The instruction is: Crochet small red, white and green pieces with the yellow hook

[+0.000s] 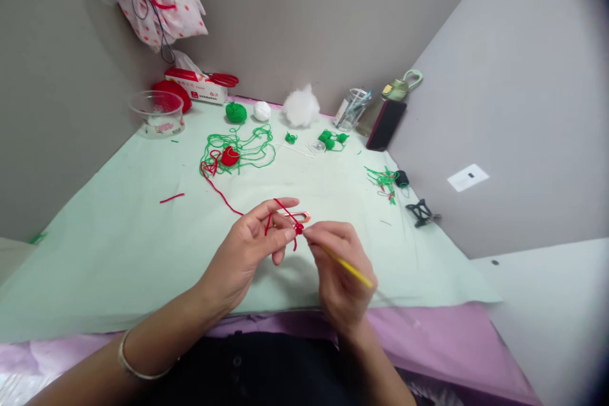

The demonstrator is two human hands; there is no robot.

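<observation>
My left hand point(252, 241) pinches a small piece of red crochet work point(299, 228) between thumb and fingers. Red yarn point(221, 195) runs over its raised index finger and back to a red yarn ball point(230, 156) on the table. In my right hand point(340, 260) is a crochet hook with a yellow handle point(352, 268), held like a pen, its tip at the red piece. An orange-edged metal tool point(302, 216), perhaps small snips, shows just behind the left fingers; part of it is hidden.
Loose green yarn point(259, 146) tangles around the red ball. Behind lie a green ball point(236, 112), a white ball point(262, 111) and white stuffing point(301, 106). A plastic tub point(159, 124) stands left; a phone point(386, 125) leans at right near yarn scraps point(385, 181). Partition walls enclose the table.
</observation>
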